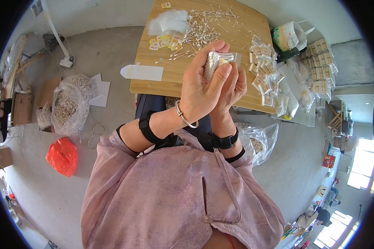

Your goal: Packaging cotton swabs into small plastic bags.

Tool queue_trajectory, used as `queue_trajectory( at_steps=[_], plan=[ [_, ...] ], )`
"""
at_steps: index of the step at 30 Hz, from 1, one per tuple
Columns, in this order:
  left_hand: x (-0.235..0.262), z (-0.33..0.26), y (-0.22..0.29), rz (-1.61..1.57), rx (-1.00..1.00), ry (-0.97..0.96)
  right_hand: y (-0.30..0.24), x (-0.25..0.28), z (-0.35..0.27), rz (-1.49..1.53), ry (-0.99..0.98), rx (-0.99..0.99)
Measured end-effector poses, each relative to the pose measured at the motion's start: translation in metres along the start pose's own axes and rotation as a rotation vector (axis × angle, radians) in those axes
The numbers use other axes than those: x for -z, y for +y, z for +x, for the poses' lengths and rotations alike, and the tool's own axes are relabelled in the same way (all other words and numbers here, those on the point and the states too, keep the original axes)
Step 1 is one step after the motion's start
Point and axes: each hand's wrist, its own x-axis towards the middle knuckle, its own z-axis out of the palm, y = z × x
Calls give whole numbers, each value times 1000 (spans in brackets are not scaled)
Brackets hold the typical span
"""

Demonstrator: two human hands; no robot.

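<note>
Both hands, left hand [204, 85] and right hand [232, 85], around a clear swab packet [215, 62].

Grey concrete floor [50, 195], bare and scuffed. Light wooden tabletop [176, 72] stands at centre top. Red plastic bag [62, 156] lies on the floor at left, near a clear sack of pale scraps [70, 103]. Cardboard boxes [23, 108] sit further left. White wall [112, 14] runs behind. Bright windows [363, 166] at far right throw daylight in.
</note>
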Motion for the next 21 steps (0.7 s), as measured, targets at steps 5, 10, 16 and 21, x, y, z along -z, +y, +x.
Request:
queue_trajectory(
  at_steps=[5,10,16,21],
  plan=[
    [-1,1,6,-57,-85,-67,0,0,2,159,-35,-139],
    [14,9,3,-188,-29,-230,3,5,3,156,-69,-258],
    [28,20,-2,-208,7,-286,-2,9,8,340,-131,-425],
    [26,18,-2,-208,159,-127,6,8,22,-26,63,-16]
  ],
)
